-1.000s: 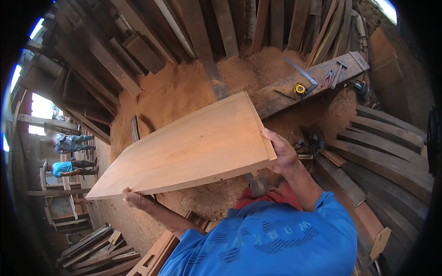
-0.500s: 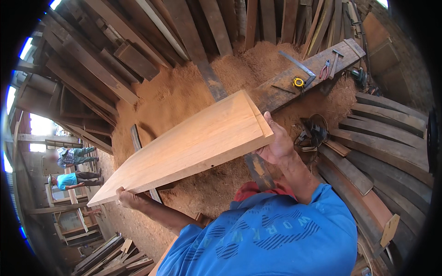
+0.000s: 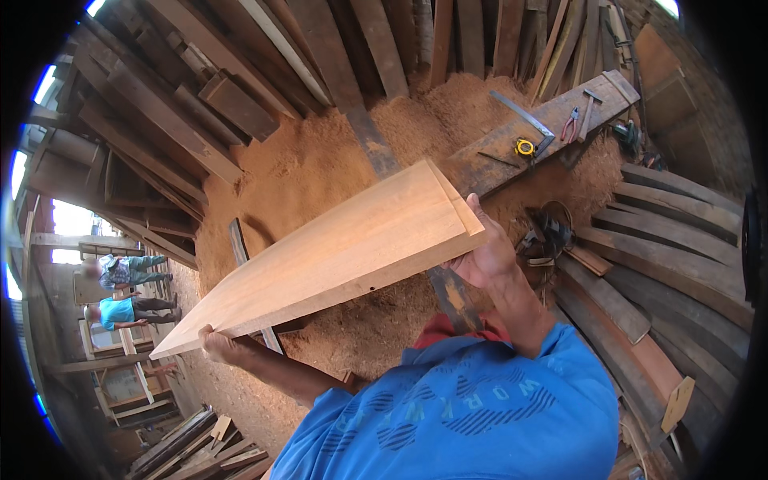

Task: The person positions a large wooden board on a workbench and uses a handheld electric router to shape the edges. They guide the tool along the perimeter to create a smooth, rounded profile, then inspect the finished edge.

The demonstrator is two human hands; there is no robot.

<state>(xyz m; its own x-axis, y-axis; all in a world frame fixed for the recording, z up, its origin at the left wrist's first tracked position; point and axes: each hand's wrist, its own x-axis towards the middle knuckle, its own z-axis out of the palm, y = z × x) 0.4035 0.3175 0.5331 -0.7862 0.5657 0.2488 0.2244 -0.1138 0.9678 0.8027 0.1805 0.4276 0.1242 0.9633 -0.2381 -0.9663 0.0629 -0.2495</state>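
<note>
I hold a long pale wooden board [image 3: 336, 256] in both hands, tilted across my front, with a shallow step along its right end. My left hand [image 3: 218, 346] grips the lower edge near the pointed left end, fingers curled. My right hand [image 3: 490, 254] is closed round the right end, partly under it. Beyond that end, a weathered plank [image 3: 472, 168] carries a metal square [image 3: 546, 138], a yellow tape measure [image 3: 525, 146], a thin dark rod [image 3: 498, 158], red-handled pliers [image 3: 570, 125] and a hammer [image 3: 586, 117].
Sawdust [image 3: 248, 192] covers the ground among many leaning planks [image 3: 376, 48]. A dark power tool [image 3: 544, 236] lies right of my right hand, near stacked curved boards [image 3: 664, 240]. At the far left, two people [image 3: 120, 312] [image 3: 128, 272] stand by wooden frames [image 3: 120, 376].
Since a second ago the board has tilted, showing more of its near edge. My right hand has shifted further under its end; my left hand has moved slightly leftward.
</note>
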